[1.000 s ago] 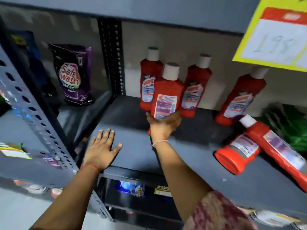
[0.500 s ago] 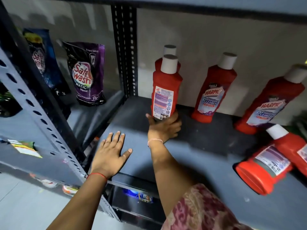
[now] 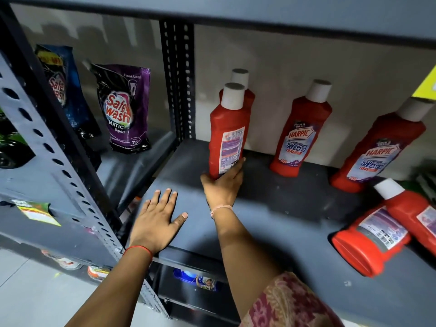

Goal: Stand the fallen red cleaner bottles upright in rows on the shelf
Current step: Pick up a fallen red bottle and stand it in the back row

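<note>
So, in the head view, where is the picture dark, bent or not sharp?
Head view: the shelf lies dim under the board above; wide-angle distortion tilts the upright red bottles outward; the blue pouch at far left is smeared; the held bottle reads sharply.

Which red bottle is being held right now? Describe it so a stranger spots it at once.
On the grey shelf, look just right of the black perforated post. The held bottle stands in front of another red bottle, the right hand gripping its base. Only it shows its back label; its neighbours show Harpic fronts.
</note>
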Action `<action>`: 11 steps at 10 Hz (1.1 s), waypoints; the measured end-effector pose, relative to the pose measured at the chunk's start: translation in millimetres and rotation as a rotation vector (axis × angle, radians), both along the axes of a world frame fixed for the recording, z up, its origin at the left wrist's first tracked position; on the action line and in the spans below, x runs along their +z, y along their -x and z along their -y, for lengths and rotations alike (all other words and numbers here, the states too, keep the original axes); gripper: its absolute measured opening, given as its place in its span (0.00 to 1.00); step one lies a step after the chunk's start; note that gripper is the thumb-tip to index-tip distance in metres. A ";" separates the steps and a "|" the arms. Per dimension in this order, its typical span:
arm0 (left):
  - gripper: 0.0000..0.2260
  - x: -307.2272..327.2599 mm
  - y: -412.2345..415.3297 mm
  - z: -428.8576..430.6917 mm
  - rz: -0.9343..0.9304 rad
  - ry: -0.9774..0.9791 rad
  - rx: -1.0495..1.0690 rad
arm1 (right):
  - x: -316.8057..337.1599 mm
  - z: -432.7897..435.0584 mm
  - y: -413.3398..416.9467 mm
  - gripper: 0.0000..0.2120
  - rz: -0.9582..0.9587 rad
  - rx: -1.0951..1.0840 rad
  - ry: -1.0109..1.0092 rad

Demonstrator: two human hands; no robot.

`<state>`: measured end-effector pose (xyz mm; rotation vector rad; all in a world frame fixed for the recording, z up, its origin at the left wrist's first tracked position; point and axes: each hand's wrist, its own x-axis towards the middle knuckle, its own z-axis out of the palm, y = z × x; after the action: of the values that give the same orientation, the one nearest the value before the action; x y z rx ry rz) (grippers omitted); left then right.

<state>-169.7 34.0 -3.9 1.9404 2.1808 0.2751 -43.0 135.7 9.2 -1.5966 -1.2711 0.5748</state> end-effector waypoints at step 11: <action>0.30 -1.9 1.2 -1.1 -0.012 0.011 -0.002 | -4.0 -14.3 -70.2 0.21 -0.031 0.457 0.195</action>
<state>-170.9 35.1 -5.8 1.9432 2.1828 0.2518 27.2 150.0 5.1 -1.4455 -1.6080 1.0295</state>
